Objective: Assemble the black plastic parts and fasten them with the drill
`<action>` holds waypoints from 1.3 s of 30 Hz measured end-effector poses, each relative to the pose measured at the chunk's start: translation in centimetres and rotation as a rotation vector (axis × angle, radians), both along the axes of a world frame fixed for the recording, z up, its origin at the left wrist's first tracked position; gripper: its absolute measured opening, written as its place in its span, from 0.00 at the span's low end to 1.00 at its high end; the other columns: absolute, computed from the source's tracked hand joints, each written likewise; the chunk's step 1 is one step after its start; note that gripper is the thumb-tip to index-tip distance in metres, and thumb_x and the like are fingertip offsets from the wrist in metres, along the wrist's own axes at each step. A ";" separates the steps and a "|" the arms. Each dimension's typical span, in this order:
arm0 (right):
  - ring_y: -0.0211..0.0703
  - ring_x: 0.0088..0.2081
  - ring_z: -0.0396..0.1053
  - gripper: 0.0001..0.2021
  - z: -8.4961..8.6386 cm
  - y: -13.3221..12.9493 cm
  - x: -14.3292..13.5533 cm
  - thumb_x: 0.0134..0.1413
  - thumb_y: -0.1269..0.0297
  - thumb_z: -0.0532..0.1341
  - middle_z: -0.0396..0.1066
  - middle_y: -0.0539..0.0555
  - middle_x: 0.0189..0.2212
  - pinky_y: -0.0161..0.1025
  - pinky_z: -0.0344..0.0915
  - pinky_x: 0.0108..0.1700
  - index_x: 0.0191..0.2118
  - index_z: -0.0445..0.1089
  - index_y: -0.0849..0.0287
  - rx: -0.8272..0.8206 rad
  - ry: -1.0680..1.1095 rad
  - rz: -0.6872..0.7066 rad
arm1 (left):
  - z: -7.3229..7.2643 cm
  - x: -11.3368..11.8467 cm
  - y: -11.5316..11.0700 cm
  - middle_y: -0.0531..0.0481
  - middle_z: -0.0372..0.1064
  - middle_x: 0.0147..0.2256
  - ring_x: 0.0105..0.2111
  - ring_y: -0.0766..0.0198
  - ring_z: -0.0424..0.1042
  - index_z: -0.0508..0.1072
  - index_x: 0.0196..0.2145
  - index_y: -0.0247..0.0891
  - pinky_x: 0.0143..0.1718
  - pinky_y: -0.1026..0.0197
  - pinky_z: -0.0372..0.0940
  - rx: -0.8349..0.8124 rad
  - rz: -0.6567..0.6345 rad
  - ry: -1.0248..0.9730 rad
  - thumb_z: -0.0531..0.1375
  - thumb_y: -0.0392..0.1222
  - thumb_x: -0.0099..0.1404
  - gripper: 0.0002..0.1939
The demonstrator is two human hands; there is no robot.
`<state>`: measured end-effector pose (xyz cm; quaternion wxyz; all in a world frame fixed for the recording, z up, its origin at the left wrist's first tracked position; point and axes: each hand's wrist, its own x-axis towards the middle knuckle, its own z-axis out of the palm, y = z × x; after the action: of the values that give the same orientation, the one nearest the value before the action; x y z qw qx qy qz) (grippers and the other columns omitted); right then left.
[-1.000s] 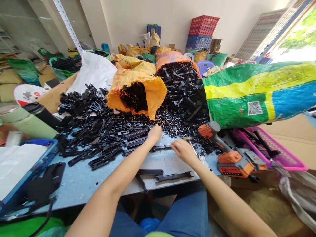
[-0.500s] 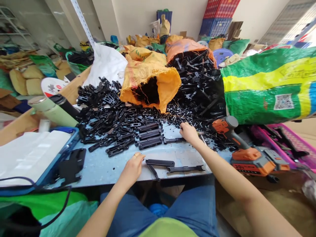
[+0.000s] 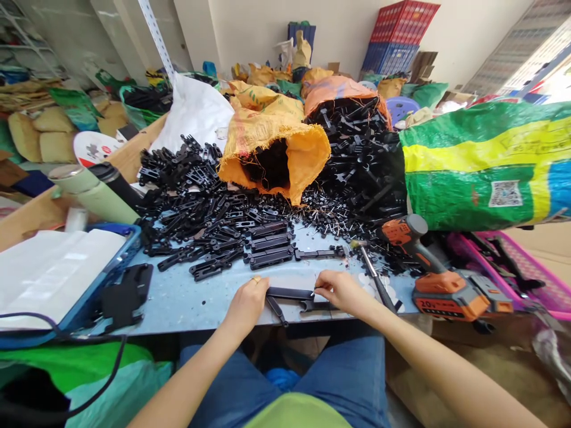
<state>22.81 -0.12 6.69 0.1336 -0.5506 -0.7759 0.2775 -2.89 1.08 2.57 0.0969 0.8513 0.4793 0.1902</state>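
Note:
A long black bar [image 3: 291,293] lies near the table's front edge, with a shorter black link [image 3: 277,310] angled down from its left end. My left hand [image 3: 250,300] is closed at that left end, fingertips pinched on the bar. At the bar's right end, my right hand [image 3: 335,290] pinches a small screw or pin, its fingertips just over the end hole. A black forked piece [image 3: 308,306] lies below the bar, partly hidden under my right hand. Behind them, assembled black parts [image 3: 271,257] rest in a short stack, beside a jointed black piece [image 3: 319,254].
A hammer [image 3: 377,276] and an orange-grey power drill [image 3: 439,279] stand on the right, near a pink basket [image 3: 539,279]. Loose screws [image 3: 330,217] and heaps of black parts [image 3: 178,172] spread behind, around a yellow sack [image 3: 307,151]. A blue tray [image 3: 134,238] is left.
My right hand has come back from the loose screws to the right end of the bar, now pinching a small screw or pin. The hammer is now uncovered. My left hand has shifted slightly right.

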 end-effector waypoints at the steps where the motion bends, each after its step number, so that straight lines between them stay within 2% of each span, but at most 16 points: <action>1: 0.37 0.29 0.67 0.02 0.1 0.0 -0.2 0.52 0.70 0.58 0.69 0.51 0.28 0.32 0.60 0.33 0.30 0.68 0.60 0.020 -0.025 0.017 | -0.3 0.0 -0.2 0.43 0.71 0.38 0.38 0.58 0.71 0.69 0.42 0.34 0.40 0.56 0.67 0.034 -0.023 -0.033 0.47 0.30 0.65 0.13; 4: 0.37 0.31 0.66 0.05 0.6 -0.1 -1.0 0.54 0.71 0.56 0.68 0.52 0.29 0.32 0.58 0.34 0.30 0.67 0.60 0.078 -0.140 0.117 | -0.8 -0.3 -0.4 0.42 0.71 0.41 0.42 0.58 0.71 0.69 0.44 0.34 0.44 0.54 0.67 0.109 -0.085 -0.084 0.48 0.31 0.66 0.14; 8: 0.38 0.31 0.66 0.07 0.8 -0.6 -1.5 0.58 0.69 0.53 0.68 0.53 0.30 0.33 0.59 0.34 0.31 0.67 0.60 0.119 -0.252 0.178 | -1.0 -0.5 0.1 0.43 0.73 0.39 0.41 0.59 0.72 0.70 0.44 0.35 0.44 0.54 0.68 0.139 -0.120 -0.130 0.48 0.33 0.67 0.14; 13: 0.40 0.37 0.68 0.08 -0.8 -1.9 -0.8 0.61 0.67 0.50 0.69 0.55 0.35 0.36 0.63 0.39 0.39 0.67 0.58 0.215 -0.091 0.148 | -1.6 -0.7 0.3 0.45 0.73 0.40 0.41 0.60 0.72 0.71 0.43 0.37 0.46 0.54 0.68 0.187 -0.129 -0.218 0.49 0.35 0.67 0.13; 20: 0.43 0.47 0.66 0.15 -3.0 -3.8 -0.2 0.62 0.64 0.49 0.66 0.59 0.47 0.41 0.65 0.47 0.52 0.62 0.57 0.338 0.024 0.101 | -3.4 -1.2 -0.5 0.43 0.71 0.45 0.47 0.61 0.69 0.68 0.47 0.37 0.51 0.51 0.63 0.238 -0.168 -0.149 0.47 0.32 0.67 0.16; 24: 0.45 0.51 0.63 0.20 -5.1 -4.0 0.9 0.59 0.60 0.53 0.63 0.59 0.50 0.43 0.64 0.51 0.57 0.58 0.55 0.370 0.085 0.080 | -2.6 -0.4 -0.9 0.43 0.70 0.47 0.53 0.54 0.63 0.67 0.48 0.38 0.55 0.39 0.51 0.269 -0.096 -0.076 0.48 0.35 0.67 0.14; 26: 0.45 0.50 0.64 0.22 -6.2 -4.0 1.4 0.57 0.58 0.56 0.64 0.59 0.49 0.43 0.64 0.50 0.57 0.58 0.55 0.377 0.100 0.074 | -1.8 1.1 -1.3 0.40 0.66 0.50 0.55 0.49 0.59 0.65 0.51 0.37 0.55 0.36 0.46 0.230 -0.127 -0.027 0.52 0.42 0.66 0.16; 28: 0.44 0.47 0.65 0.23 -7.2 -4.1 1.8 0.57 0.58 0.56 0.66 0.59 0.46 0.42 0.65 0.48 0.58 0.57 0.55 0.373 0.087 0.068 | -1.1 3.1 -1.7 0.37 0.64 0.51 0.52 0.47 0.61 0.61 0.53 0.34 0.54 0.39 0.50 0.128 -0.241 0.011 0.56 0.51 0.61 0.27; 30: 0.44 0.44 0.67 0.23 -7.8 -4.2 1.9 0.57 0.58 0.56 0.68 0.58 0.43 0.41 0.66 0.44 0.58 0.57 0.56 0.382 0.035 0.082 | -0.9 5.1 -1.9 0.38 0.67 0.47 0.48 0.49 0.64 0.60 0.54 0.32 0.50 0.45 0.57 0.013 -0.314 0.038 0.59 0.55 0.56 0.33; 34: 0.45 0.39 0.66 0.23 -7.9 -3.9 2.3 0.59 0.58 0.54 0.69 0.58 0.38 0.42 0.65 0.39 0.58 0.56 0.58 0.448 -0.123 0.187 | -1.0 6.8 -1.9 0.42 0.68 0.42 0.43 0.52 0.65 0.63 0.50 0.34 0.44 0.52 0.60 -0.071 -0.247 0.044 0.60 0.48 0.58 0.25; 37: 0.43 0.37 0.66 0.23 -7.3 -2.9 3.1 0.60 0.57 0.51 0.69 0.57 0.37 0.39 0.64 0.38 0.59 0.54 0.57 0.459 -0.166 0.338 | -0.9 6.1 -2.0 0.41 0.66 0.46 0.46 0.53 0.63 0.60 0.53 0.34 0.47 0.52 0.57 -0.036 -0.300 0.069 0.58 0.48 0.59 0.26; 39: 0.43 0.38 0.66 0.23 -6.9 -2.2 3.6 0.59 0.52 0.51 0.69 0.57 0.38 0.38 0.63 0.37 0.57 0.57 0.57 0.461 -0.227 0.388 | -0.7 5.3 -1.9 0.39 0.63 0.50 0.48 0.52 0.62 0.57 0.56 0.34 0.47 0.52 0.57 0.024 -0.341 0.122 0.55 0.49 0.62 0.28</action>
<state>26.45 -2.33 -0.24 0.1118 -0.3752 -0.9187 0.0516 2.41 -0.82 1.83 0.0884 0.9312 0.3309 0.1247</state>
